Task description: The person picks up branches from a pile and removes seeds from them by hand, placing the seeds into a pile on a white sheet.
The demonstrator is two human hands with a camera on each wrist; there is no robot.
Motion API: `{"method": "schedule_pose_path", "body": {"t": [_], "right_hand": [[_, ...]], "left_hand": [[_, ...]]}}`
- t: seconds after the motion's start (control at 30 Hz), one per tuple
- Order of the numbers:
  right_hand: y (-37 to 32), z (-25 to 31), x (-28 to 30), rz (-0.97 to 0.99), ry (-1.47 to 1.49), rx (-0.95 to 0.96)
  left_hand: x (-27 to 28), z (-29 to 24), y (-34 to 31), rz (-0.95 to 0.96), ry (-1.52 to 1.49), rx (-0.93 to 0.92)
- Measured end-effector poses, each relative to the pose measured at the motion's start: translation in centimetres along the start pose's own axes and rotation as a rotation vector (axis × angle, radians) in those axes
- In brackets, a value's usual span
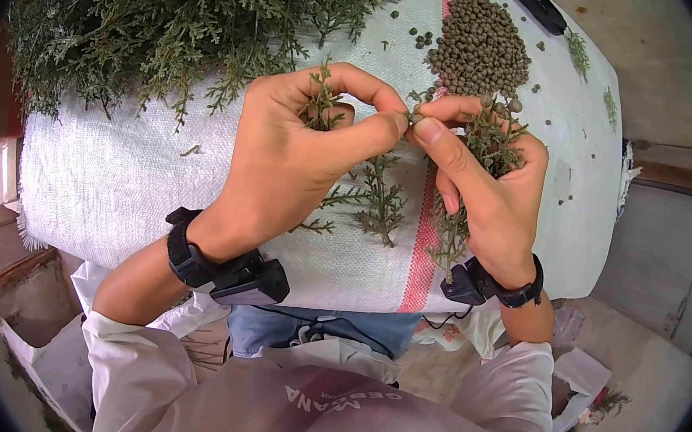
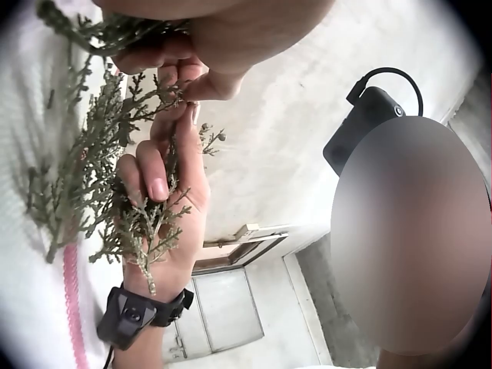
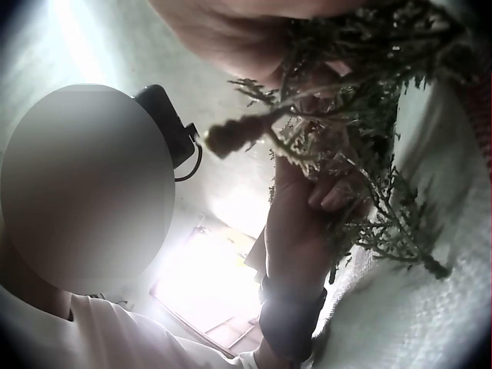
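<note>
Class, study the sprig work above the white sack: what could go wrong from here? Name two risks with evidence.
First, the pile of small round cones lies loose on the white sack with strays around it, so a brush from the right grip might scatter more. Second, the sprig in that grip bears round cones at its far end, which could be knocked off accidentally while working against the left grip.

Plain beige floor (image 1: 649, 379), flat grey panel (image 1: 655, 248) right by some brown wooden trim (image 1: 679, 173), plus crazy bright white glare (image 3: 204, 284).
</note>
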State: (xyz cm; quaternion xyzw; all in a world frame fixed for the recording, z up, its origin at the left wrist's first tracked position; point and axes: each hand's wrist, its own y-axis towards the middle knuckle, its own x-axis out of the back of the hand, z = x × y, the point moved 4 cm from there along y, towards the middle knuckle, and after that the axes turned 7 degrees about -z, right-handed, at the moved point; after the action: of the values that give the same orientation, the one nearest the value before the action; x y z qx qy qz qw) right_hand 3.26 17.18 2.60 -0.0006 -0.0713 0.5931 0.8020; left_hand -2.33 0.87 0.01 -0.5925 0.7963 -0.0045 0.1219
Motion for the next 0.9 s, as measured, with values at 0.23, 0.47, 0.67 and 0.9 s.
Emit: {"method": "schedule_pose_path", "body": {"t": [0.23, 0.47, 0.67, 0.9], "right_hand": [[-0.1, -0.1, 0.0, -0.02, -0.012, 0.069], [-0.2, 0.0, 0.2, -0.008, -0.021, 0.012], [-0.3, 1.0, 0.3, 0.012, 0.005, 0.039], [1.0, 2.8, 3.2, 0.1, 0.134, 0.103]], "left_hand": [[-0.1, -0.1, -0.2, 0.025, -0.017, 0.055], [0.1, -0.4, -0.3, 0.01, 0.083, -0.013], [-0.2, -1.1, -0.4, 0.052, 0.044, 0.023], [0.1, -0.4, -0.2, 0.119, -0.357, 0.08]]}}
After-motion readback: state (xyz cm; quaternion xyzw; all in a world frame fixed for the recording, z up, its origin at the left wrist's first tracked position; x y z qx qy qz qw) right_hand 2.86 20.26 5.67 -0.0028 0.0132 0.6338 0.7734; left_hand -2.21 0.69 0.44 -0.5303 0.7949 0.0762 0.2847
